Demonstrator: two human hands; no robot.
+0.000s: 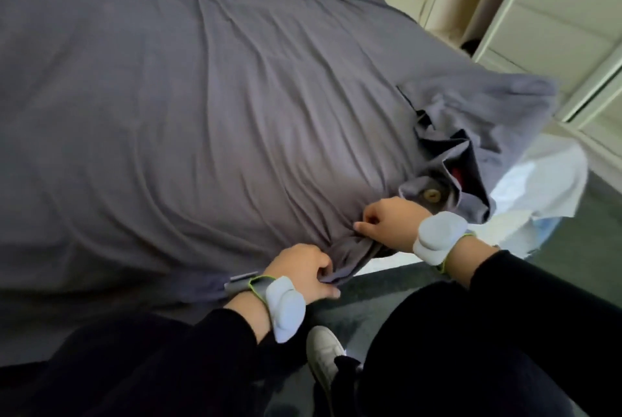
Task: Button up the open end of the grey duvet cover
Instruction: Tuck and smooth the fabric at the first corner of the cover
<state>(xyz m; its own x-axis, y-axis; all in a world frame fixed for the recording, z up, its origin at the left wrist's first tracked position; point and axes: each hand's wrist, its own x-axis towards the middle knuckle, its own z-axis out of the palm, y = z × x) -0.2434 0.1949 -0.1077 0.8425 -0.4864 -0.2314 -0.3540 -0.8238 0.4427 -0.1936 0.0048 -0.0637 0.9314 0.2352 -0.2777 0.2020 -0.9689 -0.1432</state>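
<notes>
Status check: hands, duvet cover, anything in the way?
Both hands, left hand and right hand, pinching duvet cover hem. One button exposed, unfastened; end gapes open beyond it. Nothing blocking.

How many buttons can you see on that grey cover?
1: a brownish button on the folded flap just beyond the right hand. Others may be hidden in the folds.

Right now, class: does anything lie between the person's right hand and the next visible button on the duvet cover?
Nothing visible does. The button sits exposed on a flap of the grey duvet cover, just beyond the right hand. Both it and the left hand pinch bunched fabric at the cover's edge.
</notes>
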